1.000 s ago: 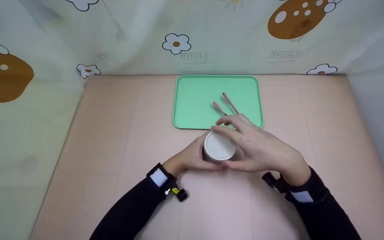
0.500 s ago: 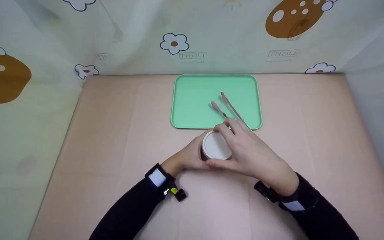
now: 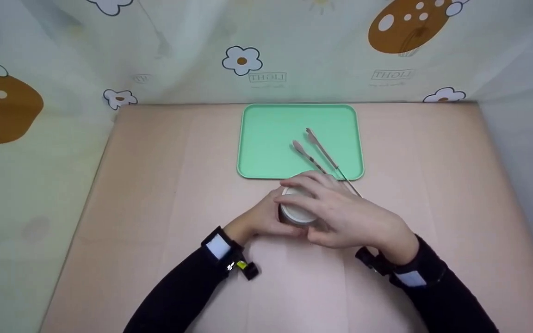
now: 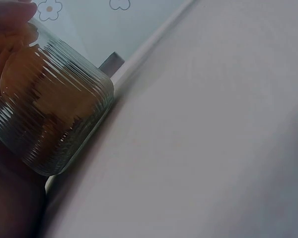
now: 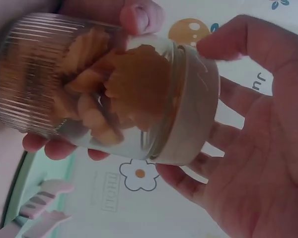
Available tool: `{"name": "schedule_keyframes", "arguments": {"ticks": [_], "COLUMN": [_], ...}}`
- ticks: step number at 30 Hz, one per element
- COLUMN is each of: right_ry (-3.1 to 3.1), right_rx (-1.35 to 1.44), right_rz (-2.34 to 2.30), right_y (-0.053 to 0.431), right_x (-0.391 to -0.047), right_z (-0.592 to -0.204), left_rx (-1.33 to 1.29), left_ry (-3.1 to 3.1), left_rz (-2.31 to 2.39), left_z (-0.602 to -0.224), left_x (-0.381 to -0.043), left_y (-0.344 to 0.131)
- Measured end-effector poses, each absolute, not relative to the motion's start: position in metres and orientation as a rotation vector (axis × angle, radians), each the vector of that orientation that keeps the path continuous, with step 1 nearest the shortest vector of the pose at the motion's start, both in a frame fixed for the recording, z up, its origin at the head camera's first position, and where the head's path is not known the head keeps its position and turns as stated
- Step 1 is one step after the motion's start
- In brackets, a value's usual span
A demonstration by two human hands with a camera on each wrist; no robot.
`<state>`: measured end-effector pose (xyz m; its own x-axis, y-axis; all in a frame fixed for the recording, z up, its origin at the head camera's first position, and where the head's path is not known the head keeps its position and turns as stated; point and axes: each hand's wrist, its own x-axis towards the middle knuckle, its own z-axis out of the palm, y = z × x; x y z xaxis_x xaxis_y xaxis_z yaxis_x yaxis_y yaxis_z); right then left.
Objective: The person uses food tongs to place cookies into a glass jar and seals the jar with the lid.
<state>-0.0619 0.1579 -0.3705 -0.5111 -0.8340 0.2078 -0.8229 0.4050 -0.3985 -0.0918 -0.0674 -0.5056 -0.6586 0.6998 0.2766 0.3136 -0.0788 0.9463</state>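
Observation:
A ribbed glass jar (image 5: 89,94) with orange-brown wavy pieces inside stands upright on the table. My left hand (image 3: 264,216) grips its side; in the left wrist view the jar's glass (image 4: 59,94) shows the base against the tabletop. Over the pale lid (image 3: 297,213) lies my right hand (image 3: 352,215). Its thumb is at one side of the lid (image 5: 191,114) and curled fingers are at the other, as the right wrist view shows. The lid sits on the jar's mouth. Most of the glass is hidden by the hands in the head view.
Beyond the hands a green tray (image 3: 266,138) lies near the table's back edge. Tongs (image 3: 324,150) with pinkish tips lie across it, their metal arms running over its front rim and under the right hand. A patterned curtain (image 3: 178,55) hangs behind the table.
My right hand has turned about the lid, first with the thumb swinging left, then back right with the fingers spread over the top. The left hand keeps its hold on the jar.

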Motion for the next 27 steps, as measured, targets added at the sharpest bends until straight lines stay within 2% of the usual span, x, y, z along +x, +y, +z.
{"name": "schedule_keyframes", "arguments": {"ticks": [12,21,27], "right_ry": [2.928,2.638,2.614], "right_rx": [-1.182,-1.538,-1.513], "right_rz": [-0.737,-0.830,-0.847], "right_y": [0.145,0.160,0.158], "right_x": [-0.057,-0.069,-0.070], "right_z": [-0.381,-0.377,-0.378], "left_rx": [1.041,1.077,1.079], "left_ry": [1.839,1.814,1.811], "left_rz": [1.844,1.838,1.853], "left_z": [-0.510,-0.508,-0.508], "left_x": [-0.094,-0.094,-0.095], "left_y": [-0.066,-0.067,-0.067]}}
